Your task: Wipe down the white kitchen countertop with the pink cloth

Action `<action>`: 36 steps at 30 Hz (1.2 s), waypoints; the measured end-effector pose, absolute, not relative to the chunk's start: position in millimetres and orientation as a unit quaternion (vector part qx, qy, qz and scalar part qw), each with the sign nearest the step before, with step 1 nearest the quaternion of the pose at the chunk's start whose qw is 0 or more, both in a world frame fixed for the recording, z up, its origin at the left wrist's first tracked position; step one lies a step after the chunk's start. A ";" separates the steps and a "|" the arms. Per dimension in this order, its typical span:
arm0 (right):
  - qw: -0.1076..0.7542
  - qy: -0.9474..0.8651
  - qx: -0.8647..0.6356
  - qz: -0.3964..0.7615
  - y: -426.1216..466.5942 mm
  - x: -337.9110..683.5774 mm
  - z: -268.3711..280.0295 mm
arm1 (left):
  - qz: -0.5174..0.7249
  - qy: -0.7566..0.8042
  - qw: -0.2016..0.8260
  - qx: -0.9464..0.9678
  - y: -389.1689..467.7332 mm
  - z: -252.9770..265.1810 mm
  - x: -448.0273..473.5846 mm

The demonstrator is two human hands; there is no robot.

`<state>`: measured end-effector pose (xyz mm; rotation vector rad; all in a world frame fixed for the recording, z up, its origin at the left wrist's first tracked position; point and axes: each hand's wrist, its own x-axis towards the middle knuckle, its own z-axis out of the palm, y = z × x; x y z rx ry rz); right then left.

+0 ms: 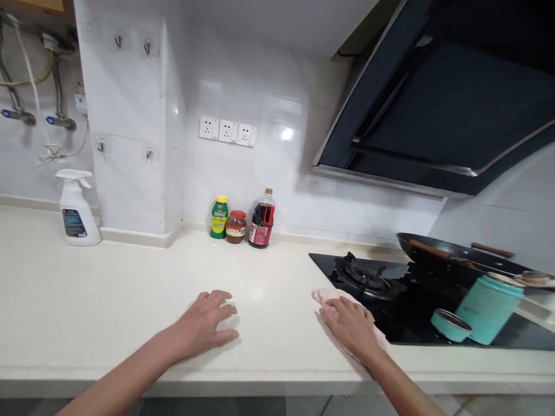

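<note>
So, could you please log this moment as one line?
right hand: on pale pink cloth, at edge of hob | left hand: empty, over counter

Cloth [324, 296] — part-hidden under right hand [352, 325]

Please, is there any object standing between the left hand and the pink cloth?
Nothing visible stands between the left hand and the pink cloth; the white countertop lies there. The right hand rests on the cloth, partly covering it.

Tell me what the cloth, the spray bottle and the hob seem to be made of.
Cloth: soft, matte fabric, by its rumpled edge; fibre unclear.
Spray bottle: probably moulded plastic, white, smooth and opaque.
Hob: likely glass-topped, flat, black and glossy.
</note>
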<state>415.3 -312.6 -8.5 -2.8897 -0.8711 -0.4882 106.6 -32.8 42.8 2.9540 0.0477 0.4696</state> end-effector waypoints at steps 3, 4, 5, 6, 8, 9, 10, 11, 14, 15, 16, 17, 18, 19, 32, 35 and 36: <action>0.042 -0.289 -0.943 -0.160 -295.8 433.0 -9.2 | 0.151 0.010 0.079 0.985 -10.1 38.6 129.5; 0.044 -0.292 -0.942 -0.159 -289.6 440.0 -7.9 | 0.147 0.009 0.084 0.986 -4.5 35.9 134.3; 0.048 -0.294 -0.941 -0.157 -282.6 447.1 -6.1 | 0.142 0.008 0.089 0.986 -0.2 33.2 137.7; 0.053 -0.296 -0.941 -0.155 -275.0 454.2 -3.8 | 0.139 0.008 0.093 0.986 2.9 30.9 139.8; 0.067 -0.295 -0.941 -0.151 -258.8 466.1 1.1 | 0.139 0.006 0.098 0.985 6.6 28.3 141.6; 0.075 -0.293 -0.942 -0.148 -251.0 470.1 3.3 | 0.140 0.003 0.100 0.985 8.0 28.1 141.7; 0.084 -0.292 -0.942 -0.145 -243.8 472.2 5.1 | 0.142 -0.002 0.103 0.984 9.3 28.4 141.7; 0.093 -0.294 -0.941 -0.141 -237.6 471.8 6.3 | 0.146 -0.006 0.107 0.983 10.8 29.1 141.7; 0.119 -0.322 -0.930 -0.129 -225.5 453.5 6.8 | 0.148 -0.012 0.119 0.982 15.7 31.0 141.9; 0.127 -0.343 -0.922 -0.125 -223.3 441.3 5.9 | 0.144 -0.011 0.125 0.982 17.4 31.2 142.0; 0.134 -0.368 -0.912 -0.120 -221.7 426.5 4.5 | 0.141 -0.008 0.131 0.981 19.0 31.0 142.2; 0.137 -0.397 -0.900 -0.114 -220.9 409.5 2.8 | 0.140 -0.004 0.138 0.980 20.5 30.4 142.4; 0.142 -0.430 -0.885 -0.107 -220.9 390.9 1.0 | 0.143 0.000 0.145 0.979 22.0 29.5 142.4; 0.153 -0.466 -0.866 -0.098 -222.1 371.4 -0.6 | 0.150 0.005 0.151 0.977 23.4 28.3 142.3; 0.089 -0.454 -0.882 -0.088 -350.0 391.8 -18.4 | 0.161 0.032 0.161 0.973 20.9 24.3 133.5; 0.001 -0.365 -0.919 -0.153 -342.9 446.9 -26.4 | 0.171 0.020 0.161 0.972 17.0 26.7 133.4; -0.015 -0.352 -0.922 -0.163 -332.7 460.4 -26.9 | 0.172 0.018 0.161 0.972 15.9 27.5 133.4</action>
